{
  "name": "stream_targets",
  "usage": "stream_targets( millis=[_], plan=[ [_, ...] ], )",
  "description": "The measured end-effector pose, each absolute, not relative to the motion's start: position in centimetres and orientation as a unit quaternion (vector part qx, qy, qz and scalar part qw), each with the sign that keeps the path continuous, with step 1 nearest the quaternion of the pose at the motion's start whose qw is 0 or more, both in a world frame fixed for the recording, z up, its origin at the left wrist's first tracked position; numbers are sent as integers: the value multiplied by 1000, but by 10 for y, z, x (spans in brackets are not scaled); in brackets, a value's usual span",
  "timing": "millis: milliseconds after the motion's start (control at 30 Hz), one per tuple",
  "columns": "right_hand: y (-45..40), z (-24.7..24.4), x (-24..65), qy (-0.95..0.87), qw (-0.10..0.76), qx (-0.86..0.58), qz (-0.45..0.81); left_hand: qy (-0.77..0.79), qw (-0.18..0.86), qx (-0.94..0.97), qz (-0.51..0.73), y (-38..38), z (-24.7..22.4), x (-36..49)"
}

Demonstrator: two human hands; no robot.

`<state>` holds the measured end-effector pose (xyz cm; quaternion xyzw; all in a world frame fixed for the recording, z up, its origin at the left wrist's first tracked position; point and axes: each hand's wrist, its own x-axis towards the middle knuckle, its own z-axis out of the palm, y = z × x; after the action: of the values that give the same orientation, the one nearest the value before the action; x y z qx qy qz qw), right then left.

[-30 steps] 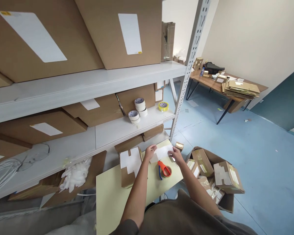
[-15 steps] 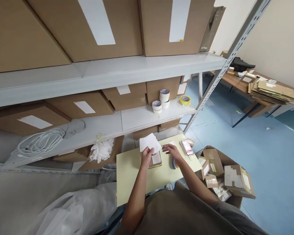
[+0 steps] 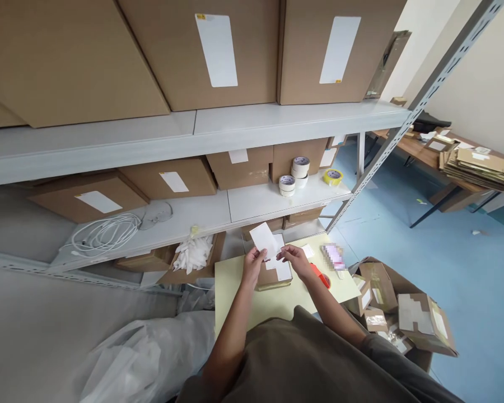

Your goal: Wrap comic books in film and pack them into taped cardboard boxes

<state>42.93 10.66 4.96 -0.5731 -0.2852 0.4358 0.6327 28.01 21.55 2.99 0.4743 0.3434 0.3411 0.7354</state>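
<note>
A white sheet of paper point(image 3: 264, 237) is pinched in my left hand point(image 3: 252, 265), above a brown box point(image 3: 269, 276) with white labels on its top. My right hand point(image 3: 293, 258) is close beside the paper's right side, its fingertips pinched together; whatever they hold is too small to make out. The box stands on a pale yellow table point(image 3: 252, 305). A red tape dispenser point(image 3: 320, 276) lies just right of my right forearm, partly covered by it. Another small white paper point(image 3: 308, 251) lies behind my right hand.
Shelves point(image 3: 252, 200) with cartons, white tape rolls point(image 3: 300, 167), a yellow tape roll point(image 3: 332, 177) and a coiled cable point(image 3: 109, 234) stand ahead. A large carton of small boxes point(image 3: 422, 316) is at the right. Plastic wrap point(image 3: 151, 352) lies at the lower left.
The view has shifted, so the shelves appear further right. My right hand has come nearer to the paper and its fingers have closed. The red dispenser and the labels on the box show more.
</note>
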Motion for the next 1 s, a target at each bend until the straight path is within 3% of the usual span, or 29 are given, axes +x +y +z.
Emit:
stream_targets(
  millis=[1000],
  plan=[
    [65,52,477,-339,618,-534,467,376,685,484,393,155,30,312]
  ],
)
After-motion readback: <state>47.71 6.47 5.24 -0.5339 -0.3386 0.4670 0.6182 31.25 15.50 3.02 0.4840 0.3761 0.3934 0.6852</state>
